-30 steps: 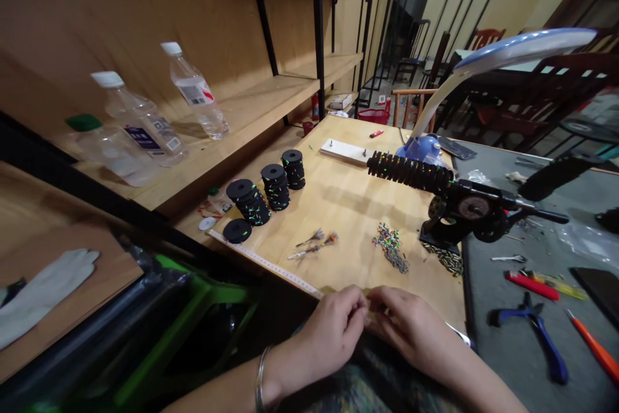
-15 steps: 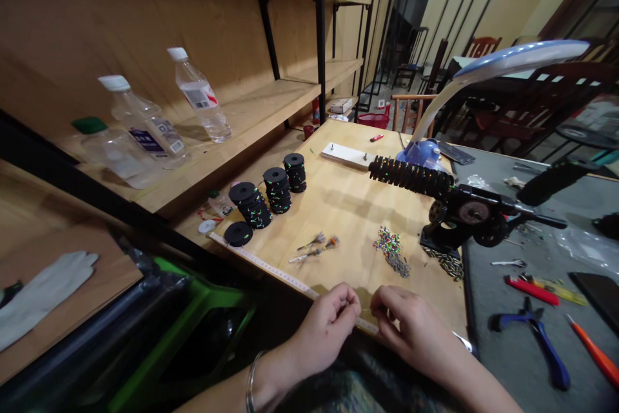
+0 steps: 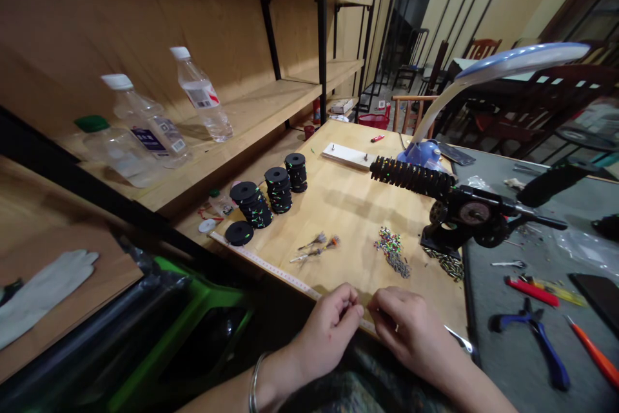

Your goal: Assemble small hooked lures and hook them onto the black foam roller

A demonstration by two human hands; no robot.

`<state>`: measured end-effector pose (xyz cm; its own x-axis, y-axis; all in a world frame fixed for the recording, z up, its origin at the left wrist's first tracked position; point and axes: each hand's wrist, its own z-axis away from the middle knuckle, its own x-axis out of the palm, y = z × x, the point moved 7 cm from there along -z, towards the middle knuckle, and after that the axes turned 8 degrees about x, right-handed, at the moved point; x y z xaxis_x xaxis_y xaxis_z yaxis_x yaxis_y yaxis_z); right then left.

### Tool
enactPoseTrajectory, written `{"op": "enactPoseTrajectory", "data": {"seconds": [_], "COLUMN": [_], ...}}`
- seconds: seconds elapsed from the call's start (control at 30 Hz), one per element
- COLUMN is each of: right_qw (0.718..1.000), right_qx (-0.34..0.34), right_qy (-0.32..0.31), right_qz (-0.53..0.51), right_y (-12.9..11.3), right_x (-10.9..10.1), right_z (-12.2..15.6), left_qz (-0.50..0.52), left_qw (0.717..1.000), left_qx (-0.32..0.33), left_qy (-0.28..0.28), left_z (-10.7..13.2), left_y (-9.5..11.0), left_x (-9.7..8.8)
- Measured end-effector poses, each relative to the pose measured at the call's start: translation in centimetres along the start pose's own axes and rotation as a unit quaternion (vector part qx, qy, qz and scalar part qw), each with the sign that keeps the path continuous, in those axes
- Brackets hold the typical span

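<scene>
At the front edge of the wooden board (image 3: 338,220), my left hand (image 3: 333,323) is closed in a pinch, thumb against fingers. Just to its right my right hand (image 3: 406,323) is also closed, fingertips curled towards the left. Whatever lies between the fingertips is too small to make out. Beyond the hands are a pile of small coloured beads (image 3: 388,240) and a heap of small grey metal pieces (image 3: 399,265). To their left lie some thin tools with tufted ends (image 3: 316,247). A measuring tape strip (image 3: 275,271) runs along the front edge.
Black spools (image 3: 251,205) stand in stacks at the left. A black winding device (image 3: 464,213) and a blue lamp (image 3: 420,152) stand at the right. Blue-handled pliers (image 3: 536,336) and a red-handled tool (image 3: 534,290) lie on the grey mat. Bottles (image 3: 206,100) stand on the shelf.
My two hands have come slightly closer together, the right one shifting a little left. More of the shiny metal tool beside my right wrist shows. The things on the board have not moved.
</scene>
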<state>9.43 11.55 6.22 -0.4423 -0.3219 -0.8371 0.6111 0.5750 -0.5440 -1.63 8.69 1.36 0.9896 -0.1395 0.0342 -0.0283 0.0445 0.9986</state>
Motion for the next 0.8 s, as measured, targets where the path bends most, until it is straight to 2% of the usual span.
{"op": "enactPoseTrajectory", "data": {"seconds": [0.37, 0.57, 0.8], "right_qw": [1.0, 0.999, 0.999], "right_qx": [0.018, -0.014, -0.02], "right_qy": [-0.019, 0.009, 0.008], "right_qz": [0.013, 0.033, 0.039], "right_y": [0.8, 0.0, -0.7], "right_x": [-0.9, -1.8, -2.4], "right_z": [0.1, -0.2, -0.4], "left_qz": [0.063, 0.083, 0.068], "left_qw": [0.998, 0.996, 0.997], "left_qx": [-0.01, -0.002, 0.011], "left_qy": [0.017, 0.018, 0.017], "left_z": [-0.2, -0.2, -0.4], "left_y": [0.7, 0.5, 0.3], "left_x": [-0.9, -1.2, -1.4]}}
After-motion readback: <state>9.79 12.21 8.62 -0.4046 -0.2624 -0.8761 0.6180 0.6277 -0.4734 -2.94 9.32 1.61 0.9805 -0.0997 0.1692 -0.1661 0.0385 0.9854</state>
